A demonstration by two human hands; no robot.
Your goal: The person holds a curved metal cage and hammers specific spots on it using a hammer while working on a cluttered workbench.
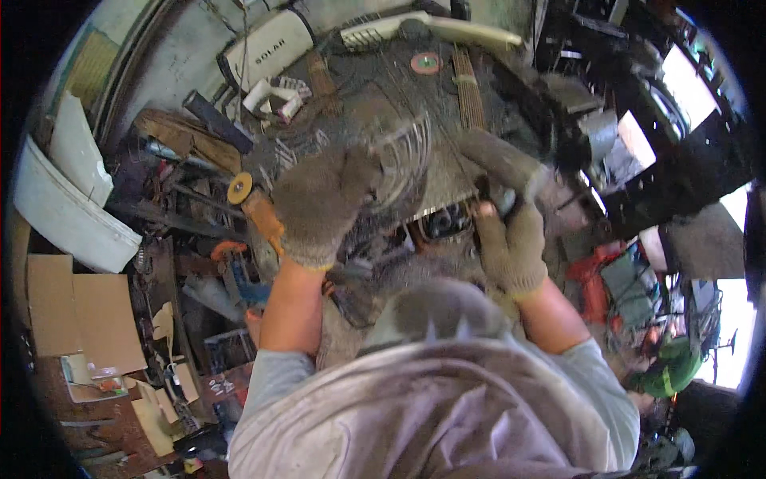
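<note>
My left hand [323, 203], in a dirty knitted work glove, closes round the edge of a curved, slotted metal piece [408, 160], which is smeared by motion. My right hand [512, 247], gloved alike with a bare fingertip showing, is closed. Against its fingers is a thick grey-brown cylinder [504, 160], shaped like a mallet head; any handle is hidden. Between the hands a flat metal plate [443, 182] lies tilted on the cluttered bench, beside an open-topped part with dark round pieces [447, 222].
An angle grinder [259, 211] with a yellow disc stands beside my left forearm. Bundled rods [467, 88] and a red-centred disc [426, 63] lie at the far side. Cardboard [88, 311] is at left, a red machine [590, 283] at right. A person in green [674, 367] is at the right.
</note>
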